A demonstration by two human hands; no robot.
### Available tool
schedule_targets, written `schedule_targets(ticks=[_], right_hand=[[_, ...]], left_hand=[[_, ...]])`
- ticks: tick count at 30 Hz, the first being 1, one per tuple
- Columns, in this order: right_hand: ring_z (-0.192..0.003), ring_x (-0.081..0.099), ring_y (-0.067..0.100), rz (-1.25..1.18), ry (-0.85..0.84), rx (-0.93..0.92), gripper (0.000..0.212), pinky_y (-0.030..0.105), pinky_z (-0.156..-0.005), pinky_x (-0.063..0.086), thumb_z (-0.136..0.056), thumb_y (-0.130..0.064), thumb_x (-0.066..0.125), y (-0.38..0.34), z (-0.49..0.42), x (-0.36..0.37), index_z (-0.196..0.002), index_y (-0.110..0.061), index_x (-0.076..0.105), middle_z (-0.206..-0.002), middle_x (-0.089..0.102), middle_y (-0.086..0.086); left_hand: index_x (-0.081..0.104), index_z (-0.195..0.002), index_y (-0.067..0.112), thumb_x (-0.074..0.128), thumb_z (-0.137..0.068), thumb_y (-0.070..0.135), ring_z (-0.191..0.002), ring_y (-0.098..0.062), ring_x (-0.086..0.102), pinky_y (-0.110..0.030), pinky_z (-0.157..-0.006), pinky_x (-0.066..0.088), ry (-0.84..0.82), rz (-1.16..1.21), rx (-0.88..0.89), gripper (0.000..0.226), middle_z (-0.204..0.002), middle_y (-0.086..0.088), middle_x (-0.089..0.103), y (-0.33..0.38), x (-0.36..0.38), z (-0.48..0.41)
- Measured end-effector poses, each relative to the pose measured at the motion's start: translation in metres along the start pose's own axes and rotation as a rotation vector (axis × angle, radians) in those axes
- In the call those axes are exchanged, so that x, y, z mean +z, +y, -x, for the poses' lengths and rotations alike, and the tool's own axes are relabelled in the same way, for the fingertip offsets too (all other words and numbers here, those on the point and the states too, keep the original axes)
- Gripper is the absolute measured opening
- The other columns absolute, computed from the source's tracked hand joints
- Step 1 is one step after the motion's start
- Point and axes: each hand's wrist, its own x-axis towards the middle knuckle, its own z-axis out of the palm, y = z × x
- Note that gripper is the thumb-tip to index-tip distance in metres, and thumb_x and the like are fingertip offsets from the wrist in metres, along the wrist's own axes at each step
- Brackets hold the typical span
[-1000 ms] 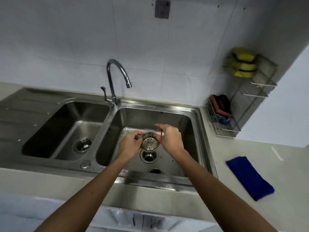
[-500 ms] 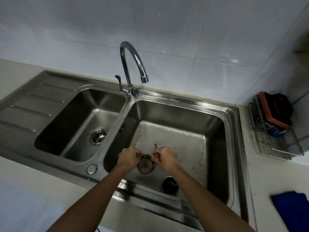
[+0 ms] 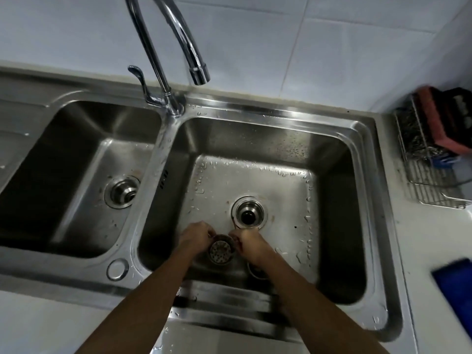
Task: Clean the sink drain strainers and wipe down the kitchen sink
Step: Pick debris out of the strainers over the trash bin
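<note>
A round metal drain strainer [image 3: 221, 251] with a perforated bottom hangs over the front part of the right basin [image 3: 332, 180]. My left hand [image 3: 194, 236] grips its left rim and my right hand [image 3: 251, 247] pinches its right rim. Just behind my hands the right drain hole [image 3: 249, 213] stands open, without a strainer. The left basin [image 3: 76, 159] has its own strainer [image 3: 122, 191] seated in the drain. Water drops lie on the right basin's floor.
The chrome faucet [image 3: 178, 39] arches over the divider, its spout above the right basin's back. A wire rack [image 3: 431, 169] with a red sponge stands at the right on the counter. A blue cloth [image 3: 457, 284] lies at the right edge.
The view has tilted down and moved closer to the sink. Both hands still hold the strainer and now sit just in front of the open right drain.
</note>
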Motion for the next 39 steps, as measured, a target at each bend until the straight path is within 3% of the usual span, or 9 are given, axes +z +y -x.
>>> schedule_targets(ticks=[5, 10, 14, 18, 22, 25, 31, 36, 39], right_hand=[[-0.084, 0.059, 0.028, 0.025, -0.033, -0.041, 0.021, 0.024, -0.069, 0.038, -0.087, -0.005, 0.05, 0.003, -0.004, 0.001, -0.1, -0.007, 0.066, -0.096, 0.067, 0.018], [-0.102, 0.061, 0.03, 0.025, -0.115, -0.033, 0.033, 0.033, -0.088, 0.047, -0.088, -0.008, 0.049, 0.007, -0.001, 0.003, -0.117, -0.013, 0.063, -0.111, 0.066, 0.015], [-0.114, 0.058, 0.027, 0.044, -0.03, -0.006, 0.043, 0.027, -0.098, 0.043, -0.09, -0.012, 0.051, 0.019, 0.007, -0.008, -0.133, -0.015, 0.055, -0.126, 0.062, 0.011], [-0.11, 0.059, 0.025, 0.109, 0.142, 0.045, 0.038, 0.031, -0.091, 0.05, -0.087, -0.015, 0.052, 0.043, 0.022, -0.027, -0.124, -0.022, 0.061, -0.124, 0.062, 0.004], [-0.108, 0.06, 0.026, 0.164, 0.117, 0.147, 0.032, 0.033, -0.089, 0.05, -0.088, -0.022, 0.054, 0.066, 0.037, -0.035, -0.119, -0.021, 0.061, -0.121, 0.063, 0.005], [-0.105, 0.061, 0.028, 0.159, 0.042, 0.179, 0.027, 0.033, -0.087, 0.05, -0.089, -0.023, 0.055, 0.074, 0.041, -0.029, -0.114, -0.02, 0.062, -0.117, 0.064, 0.009], [-0.104, 0.06, 0.033, 0.147, -0.04, 0.238, 0.022, 0.034, -0.087, 0.048, -0.089, -0.016, 0.057, 0.08, 0.04, -0.022, -0.111, -0.012, 0.061, -0.115, 0.061, 0.017], [-0.099, 0.063, 0.027, 0.043, 0.108, 0.233, 0.019, 0.026, -0.083, 0.047, -0.084, -0.011, 0.061, 0.074, 0.05, -0.033, -0.1, -0.017, 0.069, -0.106, 0.068, 0.011], [-0.085, 0.059, 0.017, -0.026, 0.187, 0.217, 0.018, 0.02, -0.073, 0.043, -0.082, -0.009, 0.061, 0.062, 0.065, -0.058, -0.091, -0.023, 0.069, -0.09, 0.067, 0.003]], left_hand=[[0.072, -0.101, 0.022, 0.063, -0.087, 0.023, -0.1, -0.02, 0.064, -0.029, -0.086, 0.049, 0.039, 0.005, -0.036, 0.017, -0.107, -0.004, 0.071, -0.003, 0.011, -0.009], [0.071, -0.101, 0.021, 0.061, -0.087, 0.018, -0.101, -0.022, 0.063, -0.031, -0.089, 0.05, 0.052, -0.027, -0.056, 0.017, -0.107, -0.007, 0.07, -0.006, 0.017, -0.012], [0.07, -0.104, 0.021, 0.06, -0.087, 0.018, -0.106, -0.025, 0.061, -0.031, -0.091, 0.048, 0.004, -0.083, -0.063, 0.02, -0.113, -0.008, 0.067, -0.011, 0.017, -0.013], [0.055, -0.121, 0.02, 0.054, -0.089, 0.018, -0.115, -0.03, 0.053, -0.037, -0.094, 0.044, -0.005, -0.218, -0.036, 0.032, -0.125, -0.011, 0.053, 0.008, 0.017, -0.005], [0.052, -0.126, 0.02, 0.053, -0.087, 0.013, -0.116, -0.029, 0.05, -0.038, -0.096, 0.044, 0.141, -0.211, 0.142, 0.04, -0.129, -0.01, 0.049, 0.062, 0.024, 0.005], [0.059, -0.117, 0.016, 0.053, -0.088, 0.013, -0.111, -0.03, 0.056, -0.036, -0.092, 0.047, 0.013, -0.112, 0.165, 0.029, -0.121, -0.013, 0.057, 0.095, 0.04, 0.01], [0.056, -0.119, 0.004, 0.051, -0.092, 0.013, -0.118, -0.031, 0.054, -0.037, -0.095, 0.044, -0.167, -0.26, 0.11, 0.029, -0.126, -0.018, 0.057, 0.101, 0.067, 0.011], [0.064, -0.111, 0.009, 0.057, -0.09, 0.018, -0.108, -0.028, 0.06, -0.032, -0.087, 0.046, -0.11, -0.093, 0.141, 0.024, -0.114, -0.015, 0.065, 0.101, 0.047, 0.025], [0.067, -0.106, 0.014, 0.06, -0.09, 0.014, -0.091, -0.026, 0.066, -0.031, -0.08, 0.05, -0.049, 0.194, 0.213, 0.018, -0.102, -0.013, 0.07, 0.095, 0.023, 0.043]])
